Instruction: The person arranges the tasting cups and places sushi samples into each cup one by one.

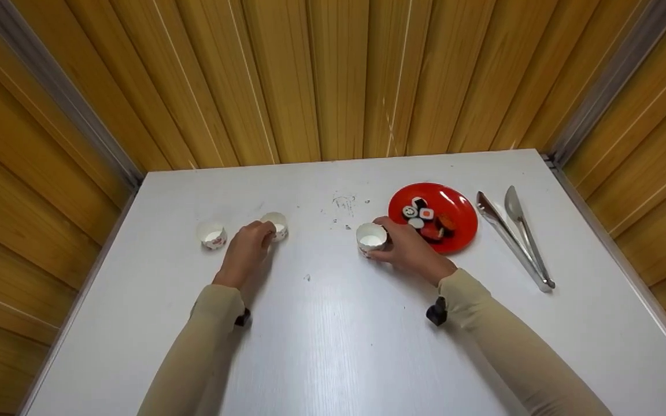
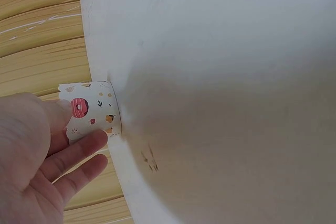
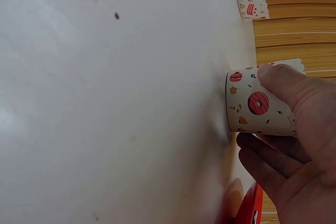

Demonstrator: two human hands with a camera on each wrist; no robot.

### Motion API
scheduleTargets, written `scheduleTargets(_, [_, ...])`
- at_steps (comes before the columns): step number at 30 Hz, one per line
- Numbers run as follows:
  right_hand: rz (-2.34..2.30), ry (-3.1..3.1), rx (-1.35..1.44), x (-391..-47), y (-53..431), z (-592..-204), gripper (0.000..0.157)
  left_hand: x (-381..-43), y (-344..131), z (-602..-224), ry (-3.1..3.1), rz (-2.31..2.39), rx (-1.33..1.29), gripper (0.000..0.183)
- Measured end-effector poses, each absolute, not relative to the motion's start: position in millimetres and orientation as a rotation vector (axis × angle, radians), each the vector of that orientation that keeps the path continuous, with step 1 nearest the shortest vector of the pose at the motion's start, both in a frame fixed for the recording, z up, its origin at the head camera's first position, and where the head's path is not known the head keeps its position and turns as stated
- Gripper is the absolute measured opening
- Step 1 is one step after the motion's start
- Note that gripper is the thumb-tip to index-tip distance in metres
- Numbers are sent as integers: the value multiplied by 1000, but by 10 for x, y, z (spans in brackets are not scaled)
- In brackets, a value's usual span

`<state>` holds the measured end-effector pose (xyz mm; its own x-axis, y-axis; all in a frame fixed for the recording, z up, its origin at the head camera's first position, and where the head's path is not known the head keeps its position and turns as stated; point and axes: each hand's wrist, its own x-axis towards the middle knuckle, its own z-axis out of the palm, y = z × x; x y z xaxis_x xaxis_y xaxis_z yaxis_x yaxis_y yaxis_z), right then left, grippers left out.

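My left hand [image 1: 244,249] pinches a small white paper baking cup [image 1: 277,224] by its side. In the left wrist view its thumb lies against the cup [image 2: 97,107], which has scalloped edges and a printed pink donut. A second baking cup [image 1: 371,236] is held in my right hand [image 1: 411,248], thumb on the near side and fingers round the far side. The right wrist view shows this cup [image 3: 257,100] upright, at or just above the table; I cannot tell which. A third baking cup [image 1: 214,237] stands left of my left hand.
A red plate [image 1: 460,231] with several sushi pieces [image 1: 426,214] lies just beyond my right hand. Metal tongs [image 1: 512,240] rest to the plate's right on the white table [image 1: 333,335]. Wood-patterned walls [image 1: 333,81] enclose the table's back and sides.
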<state>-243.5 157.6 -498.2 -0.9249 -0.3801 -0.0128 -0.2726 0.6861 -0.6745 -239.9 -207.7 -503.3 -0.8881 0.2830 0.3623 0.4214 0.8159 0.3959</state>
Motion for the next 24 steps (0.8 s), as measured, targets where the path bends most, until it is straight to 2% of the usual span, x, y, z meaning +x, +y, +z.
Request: scheduleTargets(24, [-1097,2757,-566,-2371,1632,-5010,62,-2382,-2071,-5013,-2733,-674,-523,9])
